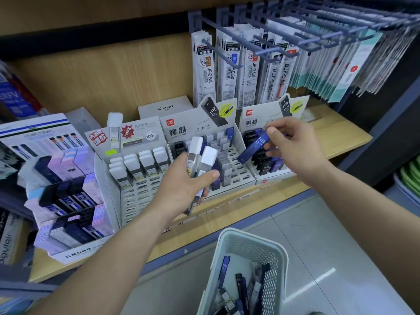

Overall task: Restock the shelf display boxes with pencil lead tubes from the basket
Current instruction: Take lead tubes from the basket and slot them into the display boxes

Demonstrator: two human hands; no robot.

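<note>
At centre-right of the frame the right hand (293, 144) has its grip pinched on a blue lead tube (254, 146) above the right display box (268, 178). The left hand (184, 187) clasps white-capped tubes (202, 160). The basket (247, 276) is cut off at the bottom edge.

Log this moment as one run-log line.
right hand: blue HB tube over rightmost box | left hand: white-capped tubes | basket: tubes remain

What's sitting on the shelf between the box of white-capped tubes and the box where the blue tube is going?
In the head view, another display box, partly filled with tubes, sits between the white-capped box and the right box.
</note>
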